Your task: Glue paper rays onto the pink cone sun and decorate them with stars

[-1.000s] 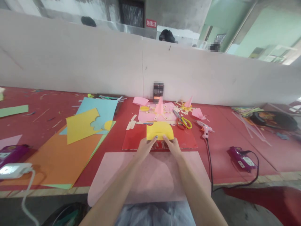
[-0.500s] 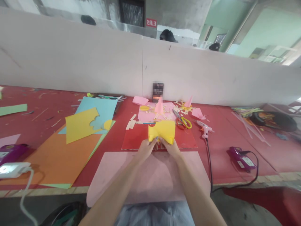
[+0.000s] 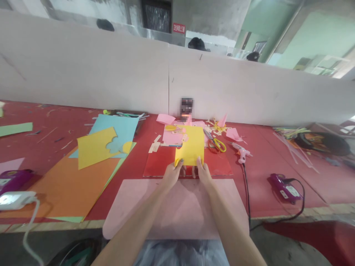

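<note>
A yellow sheet of paper (image 3: 191, 144) with small cut-outs along its left side is held over the red board (image 3: 159, 164). My left hand (image 3: 173, 171) pinches its lower left corner, thumb on top. At the lower right corner my right hand (image 3: 202, 170) grips it the same way. Behind the sheet, partly covered, lies a pink paper piece (image 3: 171, 137) with small pale parts on it. Scissors with red and yellow handles (image 3: 216, 144) rest just right of the sheet. Pale strips (image 3: 155, 145) lie to its left.
A pink glue gun (image 3: 242, 152) with a black cord lies to the right, near a purple power unit (image 3: 287, 187). Orange (image 3: 72, 184), blue (image 3: 119, 127) and yellow card (image 3: 95, 146) overlap on the left. A white partition (image 3: 124, 77) stands behind.
The yellow paper, curled over before, now lies flatter and reaches farther back over the pink piece. My thumbs have moved apart toward its two near corners.
</note>
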A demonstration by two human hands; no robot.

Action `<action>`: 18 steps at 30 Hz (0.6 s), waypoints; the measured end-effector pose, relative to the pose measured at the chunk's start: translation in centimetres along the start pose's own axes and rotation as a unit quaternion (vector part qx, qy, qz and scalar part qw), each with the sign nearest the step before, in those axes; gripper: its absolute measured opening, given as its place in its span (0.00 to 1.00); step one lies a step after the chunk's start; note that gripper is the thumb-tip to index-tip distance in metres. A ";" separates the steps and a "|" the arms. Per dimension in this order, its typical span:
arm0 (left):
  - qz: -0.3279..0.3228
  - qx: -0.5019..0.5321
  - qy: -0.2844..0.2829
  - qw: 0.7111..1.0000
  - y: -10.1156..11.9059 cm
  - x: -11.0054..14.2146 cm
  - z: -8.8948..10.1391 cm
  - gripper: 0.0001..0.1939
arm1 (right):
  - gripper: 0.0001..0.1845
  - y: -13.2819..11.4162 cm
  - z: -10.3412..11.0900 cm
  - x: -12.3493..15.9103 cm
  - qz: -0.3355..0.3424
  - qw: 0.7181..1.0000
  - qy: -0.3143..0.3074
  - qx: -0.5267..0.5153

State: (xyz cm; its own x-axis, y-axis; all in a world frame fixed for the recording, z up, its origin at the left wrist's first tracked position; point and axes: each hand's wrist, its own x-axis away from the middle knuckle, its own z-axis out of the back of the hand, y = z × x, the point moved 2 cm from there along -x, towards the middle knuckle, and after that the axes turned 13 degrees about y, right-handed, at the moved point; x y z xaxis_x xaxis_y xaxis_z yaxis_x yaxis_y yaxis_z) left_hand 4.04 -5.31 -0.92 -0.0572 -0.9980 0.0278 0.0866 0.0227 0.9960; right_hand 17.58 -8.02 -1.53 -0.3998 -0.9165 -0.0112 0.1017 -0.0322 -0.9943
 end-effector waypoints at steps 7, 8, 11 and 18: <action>0.037 0.068 -0.014 0.997 0.7 0.1 0.5 0.31 | 0.35 0.5 -0.2 -0.3 0.015 0.999 0.006 -0.046; 0.052 0.090 -0.007 0.995 0.8 0.0 0.7 0.31 | 0.35 0.5 -0.2 -0.3 0.016 0.999 0.006 -0.043; 0.083 0.131 0.023 0.988 0.8 -0.6 1.2 0.27 | 0.36 0.4 0.0 -0.5 0.019 0.999 0.001 -0.032; 0.082 0.102 -0.002 0.991 0.7 -0.8 0.8 0.14 | 0.32 -0.1 0.7 -1.6 0.016 0.999 0.034 0.007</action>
State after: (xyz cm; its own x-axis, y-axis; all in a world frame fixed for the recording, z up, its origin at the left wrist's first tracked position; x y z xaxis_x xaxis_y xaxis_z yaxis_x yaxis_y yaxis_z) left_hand 3.40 -4.41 -0.19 -0.0622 -0.9795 0.1914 -0.1075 0.1972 0.9745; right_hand 18.79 -6.86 -1.33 -0.4578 -0.8876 -0.0501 0.1274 -0.0097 -0.9918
